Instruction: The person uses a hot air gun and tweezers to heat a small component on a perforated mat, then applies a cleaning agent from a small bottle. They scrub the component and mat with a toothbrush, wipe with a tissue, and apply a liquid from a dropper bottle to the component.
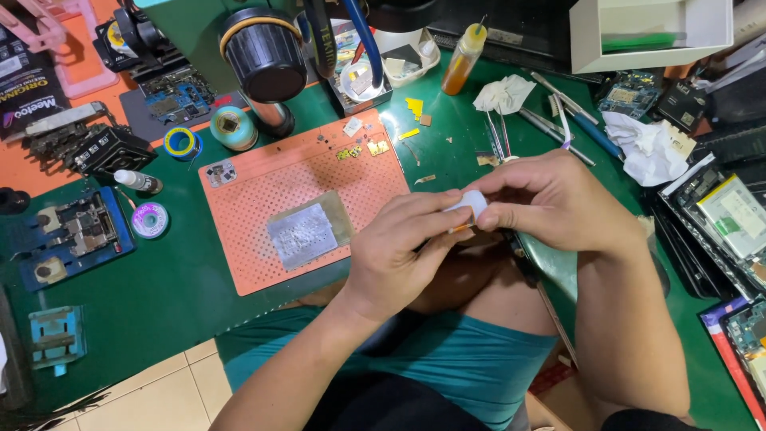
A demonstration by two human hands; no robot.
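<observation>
Both hands meet over the near edge of the green counter [183,279], above the person's lap. The left hand [395,251] and the right hand [550,199] together pinch a small white piece [471,203], with a sliver of orange showing just under it; the fingers of each hand are closed on it from either side, the left thumb and forefinger pressing from the left, the right fingertips wrapping over its top and right end. What the piece is cannot be told, since the fingers hide most of it. Just left of the left fingers lies an orange perforated mat [263,183], and on it, near the left knuckles, a grey metal plate [302,234]. Further from the fingers, at the mat's far edge, sit small gold-coloured parts [363,149]. Beyond the mat stands a black microscope eyepiece [263,52] with a teal tape roll [233,128] beside it. Well to the left of the hands lie a spool of solder wire [149,219], a small white bottle [137,181] and a blue holding jig [76,235]. Past the right fingers, away from the person, lie tweezers and thin metal tools [558,108], a crumpled white tissue [503,94] and an amber squeeze bottle [464,58]. To the right of the right hand lie a second crumpled tissue [650,148] and stacked phone parts [730,219].
</observation>
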